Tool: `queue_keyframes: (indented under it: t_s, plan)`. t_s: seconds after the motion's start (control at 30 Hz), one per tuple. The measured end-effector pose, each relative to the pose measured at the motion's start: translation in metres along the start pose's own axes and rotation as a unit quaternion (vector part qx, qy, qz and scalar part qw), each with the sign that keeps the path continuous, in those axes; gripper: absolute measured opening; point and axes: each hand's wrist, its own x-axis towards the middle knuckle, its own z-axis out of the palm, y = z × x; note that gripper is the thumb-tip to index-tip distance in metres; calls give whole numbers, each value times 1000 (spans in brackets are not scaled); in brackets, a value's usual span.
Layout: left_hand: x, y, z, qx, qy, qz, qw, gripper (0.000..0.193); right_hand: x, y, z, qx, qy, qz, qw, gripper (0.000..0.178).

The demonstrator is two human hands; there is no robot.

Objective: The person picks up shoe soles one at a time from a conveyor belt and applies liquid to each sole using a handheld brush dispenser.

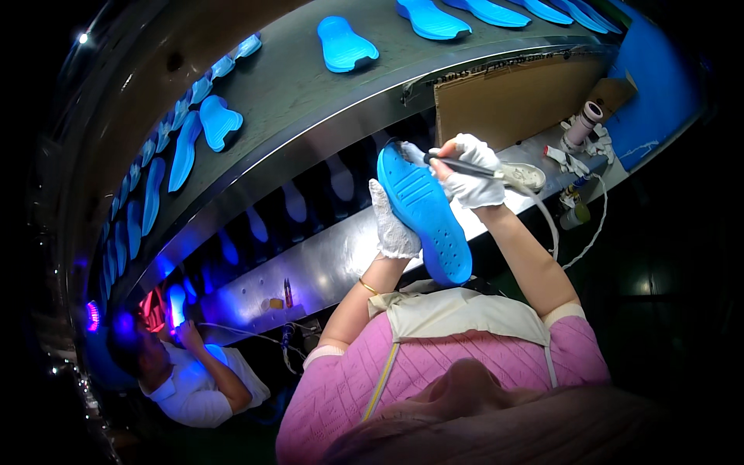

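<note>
A blue shoe sole [425, 205] with ridges and small holes is tilted upright in front of me. My left hand [395, 229], in a white glove, is closed around its left edge. In my right hand [473, 172], whose glove leaves some fingertips bare, I grip a brush [459, 165] with a dark handle and pale bristles. The bristles touch the sole's far end, where a whitish smear shows. From the back of the brush a pale hose [552, 225] curves down to the right.
Blue soles [346, 45] lie on a dark conveyor belt [291, 66]. A cardboard sheet [511, 101] leans along the metal bench [333, 256]. At right are a pale dish [525, 176], pink cylinder [581, 128] and crumpled gloves [570, 160]. A co-worker [198, 380] works at left.
</note>
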Motion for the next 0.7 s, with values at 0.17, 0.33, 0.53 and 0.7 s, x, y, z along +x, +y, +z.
queue_keyframes:
  t_s: [0.17, 0.33, 0.53, 0.7]
  plan:
    - [-1, -1, -11, -32, -29, 11, 999, 66, -17, -27, 4, 65, -113, 6, 991, 15]
    - [0, 9, -11, 21, 38, -3, 999, 68, -20, -23, 0, -57, -102, -106, 987, 17]
    - [0, 23, -20, 9, 13, -33, 999, 82, -43, -23, -3, 33, -159, 38, 986, 18]
    - [-6, 29, -17, 58, 39, -48, 996, 86, -54, -25, -5, -24, -210, -47, 976, 14]
